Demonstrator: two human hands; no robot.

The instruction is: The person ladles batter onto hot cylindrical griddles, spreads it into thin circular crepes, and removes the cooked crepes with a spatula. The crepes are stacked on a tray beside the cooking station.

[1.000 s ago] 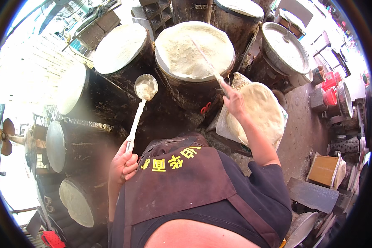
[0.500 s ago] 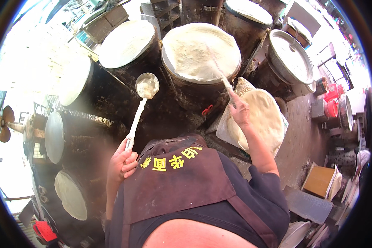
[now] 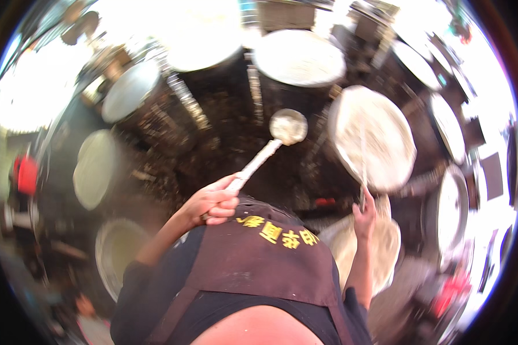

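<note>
My left hand (image 3: 217,202) is closed round the pale, coated handle of a ladle (image 3: 289,126). The ladle's bowl, smeared with whitish stuff, hangs over the dark gap between the drums. In my right hand (image 3: 365,217) is a thin pale stick (image 3: 363,154). It reaches across a round drum (image 3: 335,150) topped with whitish dough (image 3: 385,129); whether its tip touches the dough is blurred. Below my right forearm lies a wide pale dough mass (image 3: 387,253), partly hidden by the arm and my apron.
Several dark drums with pale round tops stand in an arc, among them one ahead (image 3: 299,57) and one at left (image 3: 93,169). A wide metal basin (image 3: 452,215) is at right. Red items (image 3: 452,299) sit lower right. What seems another person's hand (image 3: 85,305) shows lower left, blurred.
The view has swung left, so drums and dough appear farther right and are blurred. The ladle now points more toward the right. Both hands keep their hold.
</note>
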